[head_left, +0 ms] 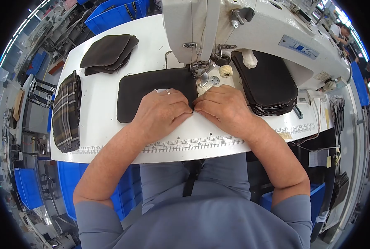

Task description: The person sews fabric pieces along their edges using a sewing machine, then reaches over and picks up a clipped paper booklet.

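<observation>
A dark rounded fabric panel (151, 89) lies flat on the white sewing table, its right edge by the needle and presser foot (200, 71) of the sewing machine (251, 25). My left hand (164, 112) rests over the panel's lower right part, thumb and fingers pinched at its near right corner. Opposite it, my right hand (224, 108) pinches at the same corner, fingertips nearly touching the left ones. The fabric between the fingertips is mostly hidden. Right of my right hand sits a thick stack of dark panels (272, 83) under the machine arm.
A smaller pile of dark panels (108, 52) lies at the back left, with folded plaid fabric (67, 112) at the left edge. A printed ruler (189, 144) runs along the table's front. Blue bins (114, 16) stand behind and below. Another person (340, 32) is at far right.
</observation>
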A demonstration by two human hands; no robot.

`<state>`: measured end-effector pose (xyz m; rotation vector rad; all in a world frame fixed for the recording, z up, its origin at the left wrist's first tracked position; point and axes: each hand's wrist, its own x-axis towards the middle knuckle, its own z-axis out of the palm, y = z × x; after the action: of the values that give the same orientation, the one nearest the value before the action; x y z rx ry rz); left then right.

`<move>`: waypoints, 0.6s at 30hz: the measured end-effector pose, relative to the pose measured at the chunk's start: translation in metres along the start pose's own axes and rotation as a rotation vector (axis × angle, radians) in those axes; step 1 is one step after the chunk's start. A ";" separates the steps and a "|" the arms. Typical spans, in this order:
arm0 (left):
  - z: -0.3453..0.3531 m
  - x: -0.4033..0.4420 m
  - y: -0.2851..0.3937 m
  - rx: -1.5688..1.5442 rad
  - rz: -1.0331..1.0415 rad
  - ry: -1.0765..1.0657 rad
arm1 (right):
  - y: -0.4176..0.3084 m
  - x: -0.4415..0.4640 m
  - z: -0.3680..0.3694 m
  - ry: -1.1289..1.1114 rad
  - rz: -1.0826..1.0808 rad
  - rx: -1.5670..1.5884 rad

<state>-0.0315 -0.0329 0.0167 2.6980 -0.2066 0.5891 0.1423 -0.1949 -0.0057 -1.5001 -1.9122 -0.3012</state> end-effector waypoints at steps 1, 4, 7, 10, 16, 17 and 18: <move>-0.001 0.001 0.001 -0.012 0.008 -0.020 | -0.001 -0.001 -0.001 -0.015 0.032 0.011; 0.002 -0.003 -0.005 -0.174 0.015 -0.001 | 0.003 -0.003 -0.003 -0.013 0.070 0.092; 0.002 -0.011 -0.015 -0.259 -0.077 -0.132 | 0.000 -0.004 -0.008 0.003 0.143 0.188; 0.004 -0.010 -0.017 -0.255 -0.036 -0.104 | 0.002 -0.005 -0.010 -0.041 0.209 0.228; 0.008 0.000 -0.030 -0.223 -0.061 -0.048 | 0.005 -0.002 -0.012 -0.106 0.218 0.109; 0.007 0.004 -0.033 -0.229 -0.051 -0.033 | 0.006 -0.001 -0.011 -0.108 0.217 0.109; 0.007 0.007 -0.037 -0.229 -0.052 -0.030 | 0.007 -0.001 -0.009 -0.112 0.229 0.071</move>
<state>-0.0147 -0.0022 0.0023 2.4836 -0.1986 0.4783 0.1521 -0.1986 -0.0009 -1.6992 -1.7931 -0.0468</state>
